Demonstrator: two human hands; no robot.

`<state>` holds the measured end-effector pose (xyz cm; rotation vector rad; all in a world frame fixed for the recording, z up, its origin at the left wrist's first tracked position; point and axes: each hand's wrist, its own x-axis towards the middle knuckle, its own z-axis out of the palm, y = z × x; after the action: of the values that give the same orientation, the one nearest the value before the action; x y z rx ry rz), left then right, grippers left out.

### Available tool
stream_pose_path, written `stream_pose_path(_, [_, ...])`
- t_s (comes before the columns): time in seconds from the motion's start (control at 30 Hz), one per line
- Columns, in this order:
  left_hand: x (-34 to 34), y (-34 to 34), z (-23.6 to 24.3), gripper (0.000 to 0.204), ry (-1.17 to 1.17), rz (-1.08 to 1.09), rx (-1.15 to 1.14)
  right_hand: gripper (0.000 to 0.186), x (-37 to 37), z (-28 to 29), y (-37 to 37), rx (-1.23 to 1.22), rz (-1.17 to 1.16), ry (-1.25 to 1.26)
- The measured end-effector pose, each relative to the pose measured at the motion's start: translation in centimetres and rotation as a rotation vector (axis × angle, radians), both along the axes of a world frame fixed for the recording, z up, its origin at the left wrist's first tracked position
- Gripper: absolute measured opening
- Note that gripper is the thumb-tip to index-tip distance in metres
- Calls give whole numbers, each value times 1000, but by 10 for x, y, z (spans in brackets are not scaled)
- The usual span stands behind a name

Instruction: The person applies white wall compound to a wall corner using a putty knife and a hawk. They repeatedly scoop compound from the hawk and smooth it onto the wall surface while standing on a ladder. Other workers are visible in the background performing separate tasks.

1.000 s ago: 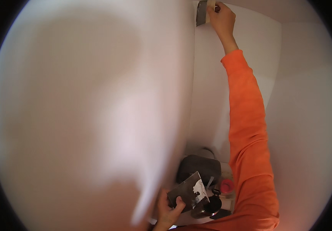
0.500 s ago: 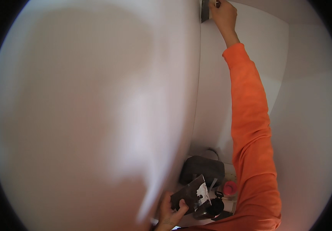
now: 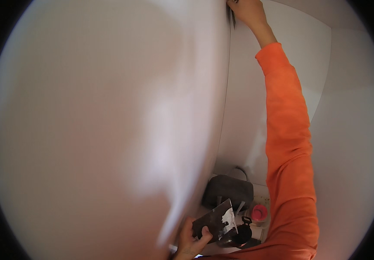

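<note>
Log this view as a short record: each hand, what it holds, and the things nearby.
Right hand: raised at the top, holding a dark blade, partly hidden, beside the wall seam
Left hand: low, gripping a dark plate, thumb on its face
On plate: white paste toward the right edge
Beyond plate: gray bag
Right of plate: dark bottle, pink tub
Right arm: orange sleeve

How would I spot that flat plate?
Find the long orange sleeve and look left of its lower end. There the left hand holds a dark, flat plate. Unlike the grey bag beyond it, the plate has white smears along one edge.
</note>
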<state>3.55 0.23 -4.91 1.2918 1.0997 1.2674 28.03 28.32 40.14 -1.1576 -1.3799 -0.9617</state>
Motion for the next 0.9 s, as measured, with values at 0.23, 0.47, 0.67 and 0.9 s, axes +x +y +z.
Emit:
stream_pose_path(0.23, [0,1,-1,27,-69,-1,7,22,25,-22,-8,105,88,84])
stream_pose_path(0.47, [-3,-5,-3,29,44,24,-6,19,-5,-26,-9,167,-17,49])
stream_pose_path(0.67, [-5,-8,-9,29,75,56,-26,21,-29,-10,-51,157,31,97])
stream_pose_path(0.9, [-5,-11,-3,28,61,40,-41,33,19,-26,-33,251,66,316])
